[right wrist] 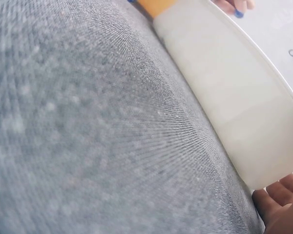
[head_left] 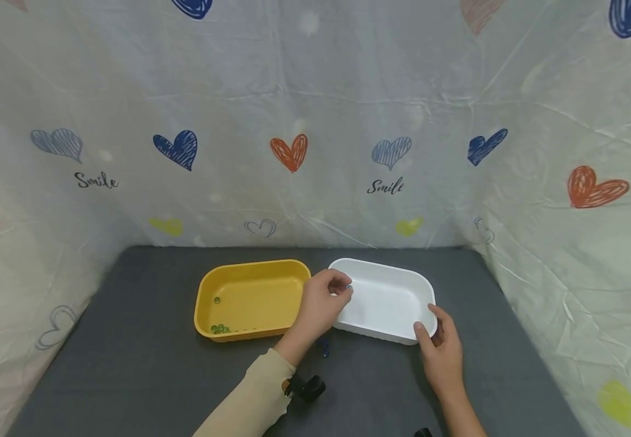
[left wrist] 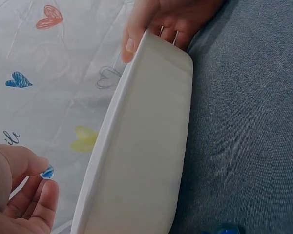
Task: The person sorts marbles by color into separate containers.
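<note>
Between thumb and fingertip, my left hand (head_left: 319,302) pinches a blue glass marble (left wrist: 48,172) over the left end of a white tray (head_left: 388,298). My right hand (head_left: 443,352) grips that tray at its near right corner, thumb at the rim and fingers around the outer end. In the left wrist view the marble stands beyond the tray's rim. A few blue marbles (head_left: 325,348) lie on the table just in front of the tray, beside my left wrist.
A yellow tray (head_left: 255,291) stands left of the white one, with several green marbles (head_left: 220,328) mostly in its near left corner. Dark grey cloth (head_left: 146,364) covers the table. A pale curtain printed with hearts (head_left: 288,73) hangs behind and at both sides.
</note>
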### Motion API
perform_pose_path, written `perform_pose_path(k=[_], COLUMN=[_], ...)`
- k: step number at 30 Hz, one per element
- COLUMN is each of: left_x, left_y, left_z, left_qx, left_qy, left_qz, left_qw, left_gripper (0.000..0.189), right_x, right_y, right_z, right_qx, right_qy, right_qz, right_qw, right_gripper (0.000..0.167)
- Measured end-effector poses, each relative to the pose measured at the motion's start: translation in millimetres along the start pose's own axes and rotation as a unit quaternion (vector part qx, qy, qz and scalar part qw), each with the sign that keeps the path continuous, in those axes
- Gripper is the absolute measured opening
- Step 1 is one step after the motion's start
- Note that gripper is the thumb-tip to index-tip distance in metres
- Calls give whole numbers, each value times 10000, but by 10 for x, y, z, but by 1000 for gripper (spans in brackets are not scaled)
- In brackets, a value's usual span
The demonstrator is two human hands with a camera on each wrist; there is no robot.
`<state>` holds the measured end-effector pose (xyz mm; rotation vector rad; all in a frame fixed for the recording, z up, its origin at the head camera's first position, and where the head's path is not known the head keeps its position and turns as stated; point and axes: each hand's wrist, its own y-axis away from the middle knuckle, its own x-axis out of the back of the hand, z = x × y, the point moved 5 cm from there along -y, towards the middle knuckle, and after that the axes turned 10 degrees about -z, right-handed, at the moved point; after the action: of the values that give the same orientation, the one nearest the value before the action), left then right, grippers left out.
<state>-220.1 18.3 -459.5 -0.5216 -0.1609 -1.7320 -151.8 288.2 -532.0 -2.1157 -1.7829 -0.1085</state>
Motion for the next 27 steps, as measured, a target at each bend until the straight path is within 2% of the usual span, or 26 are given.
perform_pose_path(k=[5, 9, 22, 27], left_x=[-62, -79, -44, -30], left_y=[-48, -62, 3, 6], left_z=[-8, -9, -53, -57], left_qx=[173, 196, 435, 274], left_qy=[54, 85, 91, 131], left_qz=[-58, -50, -26, -26], left_qw=[9998, 9998, 9990, 9995], left_gripper=[10, 12, 13, 13], right_x=[-1, -3, -13, -5], right_y=[2, -1, -5, 7], right_z=[16, 27, 22, 1], right_qx=[-6, -53, -78, -122], right_qy=[47, 119, 121, -4], right_qz=[5, -8, -40, -43], right_qw=[10000, 9999, 9999, 9999], right_gripper=[54, 55, 55, 53])
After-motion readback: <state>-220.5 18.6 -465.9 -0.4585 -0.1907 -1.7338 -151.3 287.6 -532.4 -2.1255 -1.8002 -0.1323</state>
